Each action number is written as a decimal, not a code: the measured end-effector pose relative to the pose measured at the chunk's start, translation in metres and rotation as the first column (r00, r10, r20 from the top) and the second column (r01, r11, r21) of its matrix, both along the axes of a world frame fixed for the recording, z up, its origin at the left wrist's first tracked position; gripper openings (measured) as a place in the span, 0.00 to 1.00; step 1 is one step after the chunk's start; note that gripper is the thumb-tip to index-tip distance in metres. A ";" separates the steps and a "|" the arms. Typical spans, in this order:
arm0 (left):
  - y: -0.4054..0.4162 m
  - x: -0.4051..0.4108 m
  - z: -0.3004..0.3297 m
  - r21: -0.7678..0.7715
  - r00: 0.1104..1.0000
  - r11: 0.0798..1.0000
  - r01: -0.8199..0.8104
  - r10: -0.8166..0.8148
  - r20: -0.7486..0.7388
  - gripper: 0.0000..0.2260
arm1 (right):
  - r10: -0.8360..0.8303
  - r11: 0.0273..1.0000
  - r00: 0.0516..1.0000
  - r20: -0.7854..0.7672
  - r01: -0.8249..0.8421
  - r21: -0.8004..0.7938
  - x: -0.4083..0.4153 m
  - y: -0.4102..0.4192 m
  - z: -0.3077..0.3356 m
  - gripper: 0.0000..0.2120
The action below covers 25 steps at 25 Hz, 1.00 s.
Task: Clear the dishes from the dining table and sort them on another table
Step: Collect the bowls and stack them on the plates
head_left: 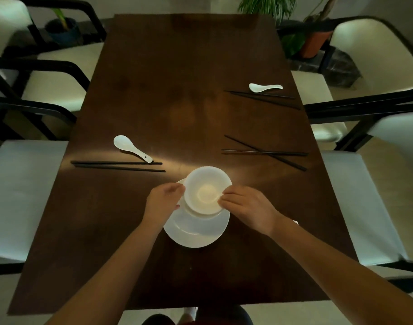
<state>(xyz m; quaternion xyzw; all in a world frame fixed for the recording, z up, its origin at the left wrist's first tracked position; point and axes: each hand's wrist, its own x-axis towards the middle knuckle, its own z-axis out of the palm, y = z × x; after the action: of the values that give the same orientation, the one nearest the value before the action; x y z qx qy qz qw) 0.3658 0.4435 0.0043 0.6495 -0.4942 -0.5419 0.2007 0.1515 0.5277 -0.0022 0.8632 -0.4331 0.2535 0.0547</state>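
Hands: left hand (164,201) and right hand (244,205) are curled on the bowl (206,190) rim, at 9 and 3 o'clock.
Bowl: stacked on plates (196,227), table (177,90) near edge.
Handling: judged stiff, glazed, slippery, breakable; best gripped at opposite rims.

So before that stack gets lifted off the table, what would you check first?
1. Left hand grips the top bowl at its rim: ok.
2. Right hand grips the opposite rim: ok.
3. Bowls centred on the plates: not ok, they sit toward the far edge.
4. Grip under the plates: not ok, both hands hold only the bowl.
5. Left spoon and chopsticks lie apart from the stack: ok.
6. How many bowls are nested: cannot tell.
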 end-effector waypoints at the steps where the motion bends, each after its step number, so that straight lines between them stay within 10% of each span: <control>1: 0.001 0.001 -0.001 -0.043 0.999 0.999 0.029 -0.028 0.016 0.09 | 0.010 1.000 1.000 -0.014 -0.010 0.029 0.001 0.002 -0.002 0.14; 9: 0.008 0.005 -0.008 -0.087 0.998 0.996 0.017 -0.011 0.068 0.18 | -0.254 0.941 0.960 0.115 0.218 0.258 0.010 0.016 -0.013 0.19; 13: 0.010 0.000 -0.010 -0.026 0.999 0.999 0.022 -0.021 0.041 0.14 | -0.838 0.464 0.440 0.322 0.266 0.845 0.026 0.008 -0.010 0.17; 15: 0.010 -0.001 -0.010 -0.026 1.000 1.000 0.001 0.000 0.023 0.13 | -0.880 0.397 0.342 0.330 0.146 0.906 0.033 0.001 -0.011 0.14; 25: 0.022 0.024 -0.007 0.081 0.994 0.991 -0.106 0.107 -0.003 0.15 | -0.903 0.357 0.288 0.320 0.086 0.930 0.054 0.001 -0.013 0.11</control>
<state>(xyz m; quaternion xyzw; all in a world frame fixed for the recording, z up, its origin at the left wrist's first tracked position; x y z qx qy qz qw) 0.3894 0.4657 -0.0029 0.6806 -0.4357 -0.5524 0.2047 0.2057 0.5284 -0.0148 0.3290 -0.7441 0.3704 -0.4482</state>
